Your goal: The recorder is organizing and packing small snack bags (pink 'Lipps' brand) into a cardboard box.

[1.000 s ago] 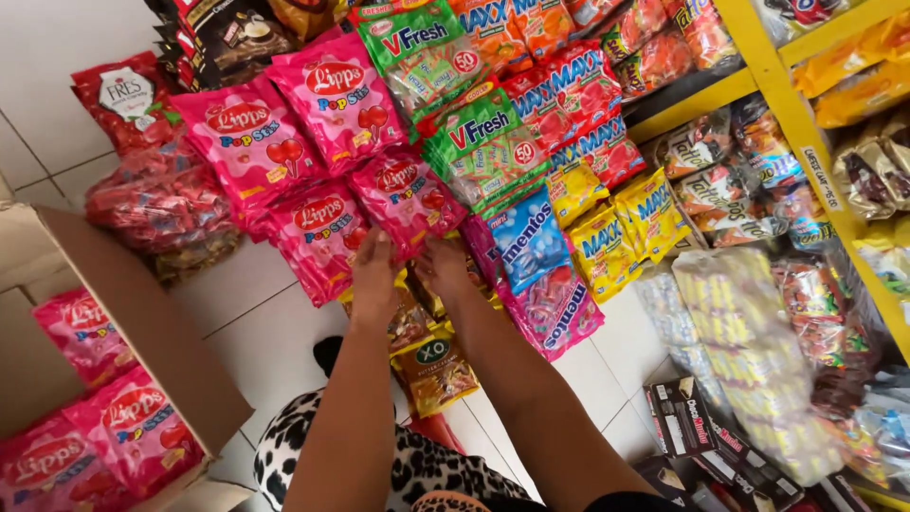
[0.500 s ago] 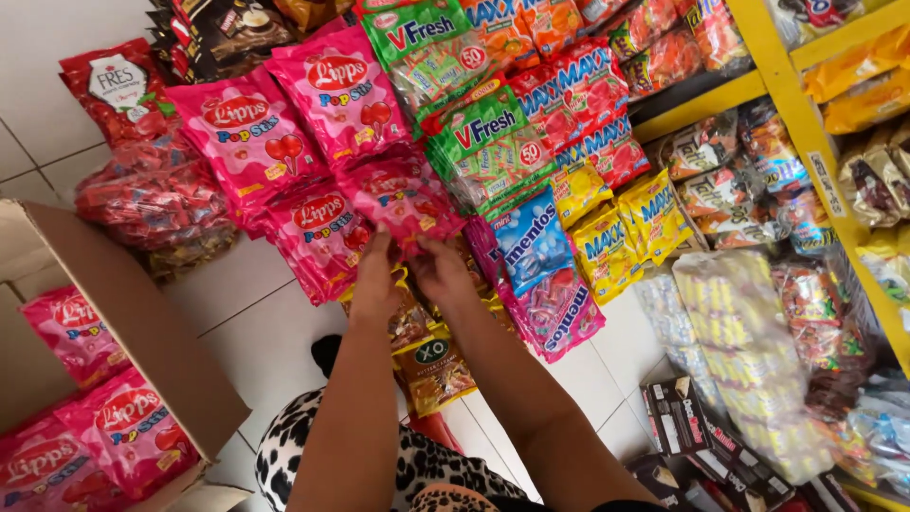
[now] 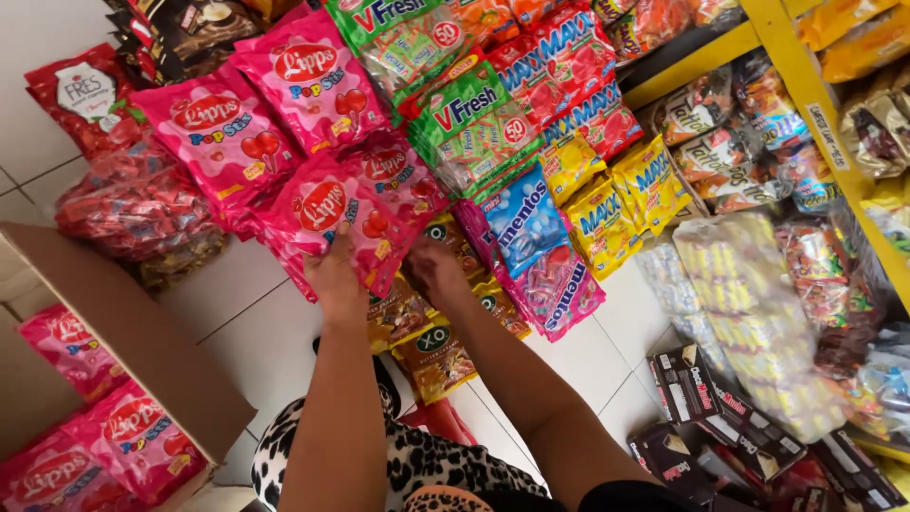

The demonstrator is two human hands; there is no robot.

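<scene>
My left hand [image 3: 334,277] grips the lower edge of a pink lollipop bag [image 3: 327,220] hanging among other pink bags on the wall display. My right hand [image 3: 438,270] reaches just right of it, fingers tucked behind the lowest pink bag [image 3: 398,185] and against the brown-and-gold candy bags [image 3: 445,237]; what its fingers close on is hidden. More pink lollipop bags [image 3: 223,142] hang above and to the left.
An open cardboard box [image 3: 123,332] at lower left holds several pink lollipop bags [image 3: 123,427]. Green, red, blue and yellow candy bags [image 3: 517,123] hang to the right. A yellow shelf [image 3: 815,123] with snack packs stands at right, and dark boxes [image 3: 720,417] lie on the tiled floor.
Both hands have risen slightly and pulled a pink lollipop bag down and forward over the lower row; the view has shifted a little closer to the display.
</scene>
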